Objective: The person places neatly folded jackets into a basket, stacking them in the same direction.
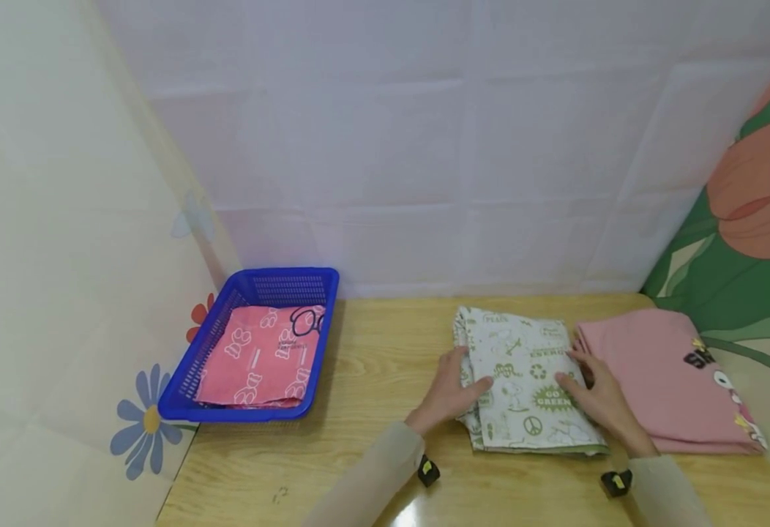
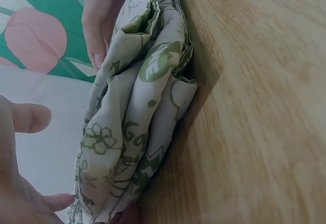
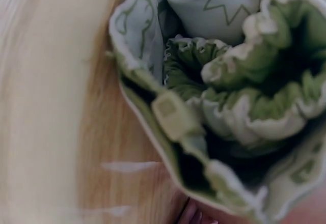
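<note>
A folded white garment with green print [image 1: 530,388] lies on the table between both hands. At its left edge is my left hand [image 1: 454,388], thumb spread away from the other fingers. In the left wrist view this thumb [image 2: 33,117] stands off the folded layers [image 2: 132,117], while a fingertip touches their side. My right hand [image 1: 599,395] rests over the opposite edge, with its thumb and forefinger apart on the upper face. Gathered green-lined cuffs [image 3: 244,91] and a pale strap slider [image 3: 175,114] show at the near end in the right wrist view.
A blue basket [image 1: 167,406] stands at the left, with a folded pink printed cloth [image 1: 260,359] inside. Close to my right hand lies another folded pink garment [image 1: 655,373] with a cartoon print. White cloth [image 1: 411,183] hangs behind the wooden table [image 1: 385,359].
</note>
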`<control>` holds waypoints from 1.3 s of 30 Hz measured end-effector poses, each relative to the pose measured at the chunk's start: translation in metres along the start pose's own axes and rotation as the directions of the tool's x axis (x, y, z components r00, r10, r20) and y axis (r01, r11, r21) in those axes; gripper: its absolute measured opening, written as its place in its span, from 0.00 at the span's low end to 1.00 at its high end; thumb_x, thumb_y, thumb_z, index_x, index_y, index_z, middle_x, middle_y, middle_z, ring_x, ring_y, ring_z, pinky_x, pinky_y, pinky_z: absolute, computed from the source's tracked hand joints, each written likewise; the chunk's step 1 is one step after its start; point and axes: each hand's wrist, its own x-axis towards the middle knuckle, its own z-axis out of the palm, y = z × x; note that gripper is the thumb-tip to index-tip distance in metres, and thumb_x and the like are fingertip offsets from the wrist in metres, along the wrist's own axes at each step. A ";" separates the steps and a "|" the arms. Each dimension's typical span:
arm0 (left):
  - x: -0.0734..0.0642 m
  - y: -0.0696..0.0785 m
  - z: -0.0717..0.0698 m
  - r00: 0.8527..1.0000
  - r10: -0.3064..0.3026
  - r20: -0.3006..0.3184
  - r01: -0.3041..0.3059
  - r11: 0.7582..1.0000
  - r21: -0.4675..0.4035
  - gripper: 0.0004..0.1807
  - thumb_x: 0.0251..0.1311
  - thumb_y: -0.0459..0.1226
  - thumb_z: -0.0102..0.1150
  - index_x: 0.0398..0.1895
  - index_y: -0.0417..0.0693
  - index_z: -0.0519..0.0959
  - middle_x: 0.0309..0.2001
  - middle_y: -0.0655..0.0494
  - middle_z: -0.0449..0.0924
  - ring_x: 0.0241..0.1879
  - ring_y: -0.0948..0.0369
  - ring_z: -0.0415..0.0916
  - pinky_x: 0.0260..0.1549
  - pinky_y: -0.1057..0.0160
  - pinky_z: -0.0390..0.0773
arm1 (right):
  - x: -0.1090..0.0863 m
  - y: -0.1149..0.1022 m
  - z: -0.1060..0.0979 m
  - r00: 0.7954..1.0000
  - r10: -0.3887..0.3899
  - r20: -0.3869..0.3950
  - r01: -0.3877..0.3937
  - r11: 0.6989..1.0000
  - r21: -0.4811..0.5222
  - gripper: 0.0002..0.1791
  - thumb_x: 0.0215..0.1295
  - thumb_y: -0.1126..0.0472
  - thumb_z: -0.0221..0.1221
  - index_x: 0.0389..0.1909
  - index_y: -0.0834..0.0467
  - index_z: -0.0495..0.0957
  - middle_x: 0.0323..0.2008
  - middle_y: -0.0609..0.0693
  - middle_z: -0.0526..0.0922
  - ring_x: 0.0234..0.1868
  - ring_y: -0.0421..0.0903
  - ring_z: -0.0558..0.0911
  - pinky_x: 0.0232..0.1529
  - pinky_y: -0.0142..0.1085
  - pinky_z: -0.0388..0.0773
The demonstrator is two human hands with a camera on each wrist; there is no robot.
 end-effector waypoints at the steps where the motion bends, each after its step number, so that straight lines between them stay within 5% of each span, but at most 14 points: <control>1: 0.000 0.000 0.001 1.000 -0.001 0.000 0.001 1.000 -0.005 0.47 0.71 0.59 0.61 0.86 0.52 0.54 0.83 0.42 0.53 0.80 0.43 0.59 0.77 0.37 0.63 | 0.000 0.000 0.000 1.000 0.000 0.001 0.000 1.000 -0.003 0.41 0.79 0.51 0.62 0.79 0.71 0.58 0.77 0.81 0.56 0.75 0.81 0.60 0.74 0.73 0.59; 14: 0.007 0.001 0.010 1.000 -0.023 -0.020 0.022 0.999 -0.041 0.47 0.66 0.50 0.70 0.84 0.55 0.58 0.82 0.42 0.59 0.80 0.44 0.60 0.77 0.37 0.63 | 0.003 0.004 -0.004 0.996 0.060 0.060 -0.062 0.997 0.040 0.45 0.79 0.45 0.61 0.83 0.65 0.55 0.78 0.79 0.56 0.78 0.79 0.56 0.76 0.73 0.54; 22: 0.010 0.000 0.014 0.999 -0.035 0.016 0.036 0.999 -0.018 0.43 0.66 0.47 0.70 0.81 0.56 0.62 0.78 0.41 0.65 0.76 0.45 0.66 0.75 0.41 0.68 | 0.003 0.003 -0.004 0.988 0.105 0.116 -0.114 0.991 0.072 0.47 0.79 0.44 0.60 0.85 0.62 0.50 0.82 0.77 0.47 0.78 0.80 0.56 0.74 0.74 0.58; 27: 0.011 0.000 0.015 0.999 -0.038 0.010 0.038 0.999 -0.037 0.39 0.71 0.44 0.65 0.81 0.55 0.61 0.81 0.44 0.62 0.80 0.48 0.62 0.79 0.44 0.64 | 0.001 0.001 -0.002 0.991 0.058 0.119 -0.068 0.994 0.089 0.46 0.79 0.46 0.61 0.85 0.61 0.50 0.83 0.75 0.44 0.77 0.80 0.57 0.72 0.75 0.60; 33: 0.008 0.007 0.013 0.999 -0.051 -0.002 0.051 0.997 -0.057 0.37 0.72 0.40 0.63 0.81 0.57 0.61 0.82 0.45 0.62 0.80 0.48 0.62 0.79 0.44 0.63 | -0.001 -0.002 0.002 0.997 0.008 0.076 -0.013 0.997 0.072 0.45 0.77 0.50 0.64 0.85 0.59 0.53 0.82 0.74 0.52 0.68 0.76 0.72 0.57 0.62 0.81; 39: 0.006 0.011 0.011 1.000 -0.018 -0.013 0.017 0.999 -0.049 0.35 0.73 0.35 0.61 0.80 0.55 0.62 0.80 0.47 0.64 0.80 0.49 0.62 0.79 0.45 0.63 | -0.002 -0.006 0.004 0.998 0.011 0.062 -0.015 0.998 0.059 0.43 0.76 0.54 0.65 0.84 0.58 0.56 0.84 0.73 0.44 0.67 0.75 0.72 0.56 0.60 0.81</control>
